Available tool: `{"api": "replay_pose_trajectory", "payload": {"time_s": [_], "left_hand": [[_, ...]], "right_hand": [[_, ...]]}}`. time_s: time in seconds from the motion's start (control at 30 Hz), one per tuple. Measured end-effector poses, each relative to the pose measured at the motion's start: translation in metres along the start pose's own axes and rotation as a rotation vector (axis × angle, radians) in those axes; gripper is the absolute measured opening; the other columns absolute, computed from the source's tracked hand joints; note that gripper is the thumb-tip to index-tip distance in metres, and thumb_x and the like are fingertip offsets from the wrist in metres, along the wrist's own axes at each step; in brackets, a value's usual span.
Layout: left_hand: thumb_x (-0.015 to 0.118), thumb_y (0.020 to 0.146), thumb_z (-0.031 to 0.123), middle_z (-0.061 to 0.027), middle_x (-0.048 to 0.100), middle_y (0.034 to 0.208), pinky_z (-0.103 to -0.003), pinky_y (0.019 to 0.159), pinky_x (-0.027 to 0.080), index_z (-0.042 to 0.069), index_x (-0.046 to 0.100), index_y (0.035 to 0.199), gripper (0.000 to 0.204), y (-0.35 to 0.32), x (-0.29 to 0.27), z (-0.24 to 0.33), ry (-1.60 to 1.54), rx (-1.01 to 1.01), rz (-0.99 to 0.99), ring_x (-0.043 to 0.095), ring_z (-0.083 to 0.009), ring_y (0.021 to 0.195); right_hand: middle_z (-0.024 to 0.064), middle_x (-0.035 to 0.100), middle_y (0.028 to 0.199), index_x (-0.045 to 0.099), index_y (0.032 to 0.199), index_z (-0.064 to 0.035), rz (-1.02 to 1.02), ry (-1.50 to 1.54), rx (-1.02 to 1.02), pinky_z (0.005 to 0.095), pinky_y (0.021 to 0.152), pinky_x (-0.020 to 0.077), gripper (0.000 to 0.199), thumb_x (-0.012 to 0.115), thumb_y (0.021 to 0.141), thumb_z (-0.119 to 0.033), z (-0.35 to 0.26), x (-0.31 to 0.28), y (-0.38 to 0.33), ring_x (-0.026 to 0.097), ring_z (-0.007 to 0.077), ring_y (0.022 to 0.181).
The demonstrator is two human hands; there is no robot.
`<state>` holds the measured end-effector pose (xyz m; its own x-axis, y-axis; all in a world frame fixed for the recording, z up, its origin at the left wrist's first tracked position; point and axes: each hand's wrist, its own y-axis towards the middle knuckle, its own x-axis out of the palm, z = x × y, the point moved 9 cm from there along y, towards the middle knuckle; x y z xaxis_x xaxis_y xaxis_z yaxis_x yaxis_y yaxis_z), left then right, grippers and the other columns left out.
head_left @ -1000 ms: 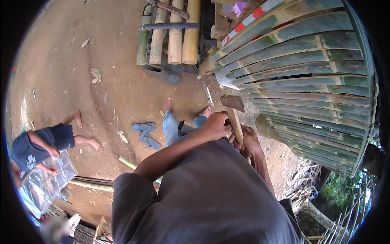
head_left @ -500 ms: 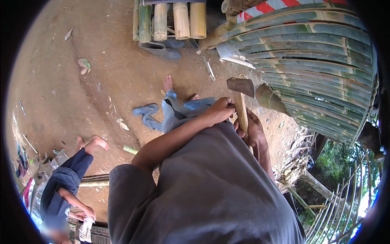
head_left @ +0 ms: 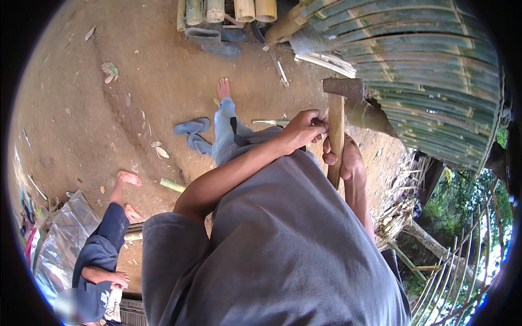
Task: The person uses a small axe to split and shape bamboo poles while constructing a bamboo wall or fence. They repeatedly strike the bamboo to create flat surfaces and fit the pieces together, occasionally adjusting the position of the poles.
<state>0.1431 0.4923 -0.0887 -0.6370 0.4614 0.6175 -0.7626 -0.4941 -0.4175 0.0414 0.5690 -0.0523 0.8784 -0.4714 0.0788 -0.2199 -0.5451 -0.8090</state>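
Note:
A hatchet (head_left: 336,130) with a pale wooden handle and a dark, flared head stands head-up in front of my chest. My right hand (head_left: 349,158) is wrapped round the lower handle, with the thumb on its near left side. Just left of the handle, my left hand (head_left: 307,129) is closed in a pinch, its fingertips close to the wood. Whether those fingertips touch the handle or grip something small cannot be made out.
A curved bamboo-slat structure (head_left: 424,81) rises at the right. Cut bamboo tubes (head_left: 215,10) and dark boots (head_left: 213,42) are ahead. Blue sandals (head_left: 192,126) lie on the dirt beside my leg. Another person (head_left: 98,247) sits at the lower left near clear plastic sheeting (head_left: 68,231).
The hatchet and both hands have shifted slightly right in the picture, and its handle is more upright. My left hand remains close beside it. The other person's legs have moved.

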Motion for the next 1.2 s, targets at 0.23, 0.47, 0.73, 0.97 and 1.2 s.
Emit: {"api": "replay_pose_trajectory", "payload": {"time_s": [0.23, 0.47, 0.73, 0.97, 1.2], "left_hand": [[0.062, 0.097, 0.014, -0.0032, 0.066, 0.090, -0.027, 0.071, 0.049, 0.003, 0.065, 0.107, 0.015, -0.029, 0.031, -0.062, -0.229, -0.006, 0.001, 0.061, -0.0115, 0.078], [0.060, 0.098, 0.013, -0.0047, 0.068, 0.091, -0.028, 0.075, 0.049, 0.003, 0.065, 0.107, 0.014, -0.048, 0.039, -0.086, -0.273, 0.048, 0.024, 0.065, -0.0139, 0.079], [0.054, 0.096, 0.007, -0.0063, 0.067, 0.089, -0.030, 0.070, 0.052, 0.003, 0.064, 0.104, 0.013, -0.049, 0.039, -0.092, -0.299, 0.130, 0.037, 0.066, -0.0167, 0.067], [0.053, 0.095, 0.006, -0.0056, 0.067, 0.091, -0.032, 0.074, 0.052, 0.003, 0.064, 0.104, 0.014, -0.044, 0.046, -0.093, -0.292, 0.100, 0.004, 0.066, -0.0163, 0.075], [0.061, 0.098, 0.016, -0.0075, 0.067, 0.101, -0.035, 0.082, 0.052, 0.004, 0.061, 0.108, 0.015, -0.038, 0.015, -0.087, -0.385, 0.090, 0.212, 0.065, -0.0190, 0.096]], "right_hand": [[0.0078, 0.057, 0.072, 0.053, 0.113, -0.0036, -0.054, 0.082, -0.047, 0.0241, 0.042, 0.0349, 0.023, 0.037, 0.107, -0.018, 0.043, -0.019, -0.033, 0.042, 0.0100, 0.047], [0.0075, 0.056, 0.073, 0.052, 0.112, -0.0023, -0.083, 0.070, -0.055, 0.0237, 0.043, 0.0349, 0.022, 0.036, 0.106, -0.016, 0.064, -0.026, -0.049, 0.042, 0.0095, 0.048], [0.0084, 0.057, 0.073, 0.055, 0.109, -0.0021, -0.135, 0.021, -0.072, 0.0244, 0.043, 0.0352, 0.025, 0.036, 0.107, -0.018, 0.068, -0.019, -0.053, 0.043, 0.0104, 0.048], [0.0081, 0.057, 0.073, 0.054, 0.109, -0.0009, -0.071, -0.025, -0.070, 0.0253, 0.042, 0.0351, 0.027, 0.035, 0.106, -0.019, 0.072, -0.039, -0.048, 0.043, 0.0108, 0.047], [0.0080, 0.058, 0.070, 0.055, 0.122, -0.0039, 0.003, -0.014, -0.093, 0.0278, 0.043, 0.0359, 0.049, 0.021, 0.111, -0.037, 0.060, -0.037, -0.054, 0.043, 0.0131, 0.048]]}}
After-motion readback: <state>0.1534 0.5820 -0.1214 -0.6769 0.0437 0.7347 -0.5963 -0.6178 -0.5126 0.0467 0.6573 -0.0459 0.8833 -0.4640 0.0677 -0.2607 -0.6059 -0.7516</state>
